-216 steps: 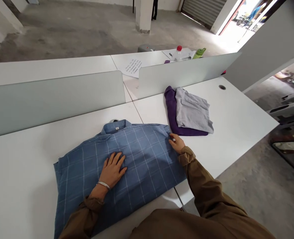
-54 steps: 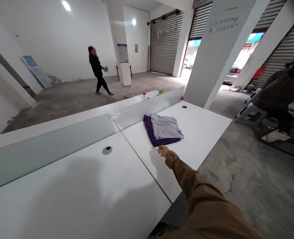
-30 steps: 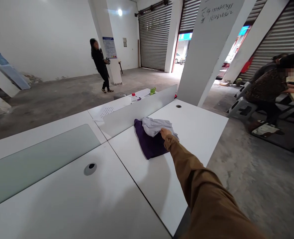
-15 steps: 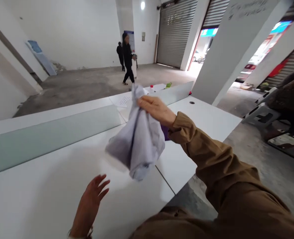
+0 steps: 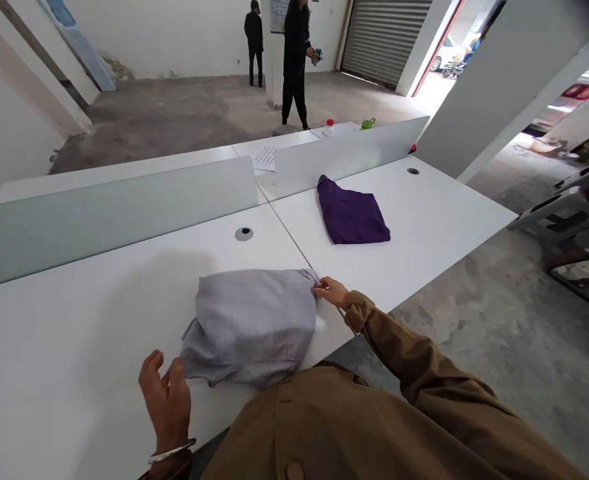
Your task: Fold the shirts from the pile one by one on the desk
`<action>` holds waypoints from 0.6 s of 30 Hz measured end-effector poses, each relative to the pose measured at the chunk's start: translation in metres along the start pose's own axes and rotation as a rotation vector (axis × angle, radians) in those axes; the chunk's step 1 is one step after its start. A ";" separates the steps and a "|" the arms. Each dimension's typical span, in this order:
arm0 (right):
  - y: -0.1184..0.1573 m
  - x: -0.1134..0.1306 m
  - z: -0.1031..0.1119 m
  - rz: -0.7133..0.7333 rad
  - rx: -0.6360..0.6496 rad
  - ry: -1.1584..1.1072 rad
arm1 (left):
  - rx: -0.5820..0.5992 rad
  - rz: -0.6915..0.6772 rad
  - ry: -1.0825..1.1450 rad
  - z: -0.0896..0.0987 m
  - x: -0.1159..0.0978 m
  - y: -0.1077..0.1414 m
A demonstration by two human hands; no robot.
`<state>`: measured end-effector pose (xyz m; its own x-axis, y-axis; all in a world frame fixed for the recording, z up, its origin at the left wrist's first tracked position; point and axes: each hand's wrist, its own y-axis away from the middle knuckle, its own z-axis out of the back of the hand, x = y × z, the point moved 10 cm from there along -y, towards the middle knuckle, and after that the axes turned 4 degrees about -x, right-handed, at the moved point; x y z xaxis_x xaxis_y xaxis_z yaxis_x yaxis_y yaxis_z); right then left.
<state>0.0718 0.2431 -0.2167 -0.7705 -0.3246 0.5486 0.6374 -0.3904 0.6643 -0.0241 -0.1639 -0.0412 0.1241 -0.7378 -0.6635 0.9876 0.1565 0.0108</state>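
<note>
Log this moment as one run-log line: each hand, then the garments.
left hand: open, beside grey garment | right hand: pinching its corner | purple garment: folded, lying on white desk

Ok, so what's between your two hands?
The grey shirt lies there, on the white desk, between your left hand and right hand, in the head view.
</note>
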 end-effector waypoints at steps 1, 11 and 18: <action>0.000 -0.007 -0.006 -0.035 -0.029 -0.048 | -0.005 -0.082 -0.041 -0.005 -0.012 0.002; 0.030 0.071 -0.041 -0.064 0.050 -0.586 | 0.718 -0.434 0.020 -0.173 -0.096 0.076; 0.082 0.150 -0.057 0.210 0.333 -0.978 | 0.748 0.092 0.288 -0.186 -0.079 0.050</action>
<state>0.0083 0.1134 -0.1093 -0.4043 0.5362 0.7410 0.8400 -0.1030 0.5328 -0.0028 0.0241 -0.1276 0.2789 -0.5296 -0.8011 0.7897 -0.3481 0.5051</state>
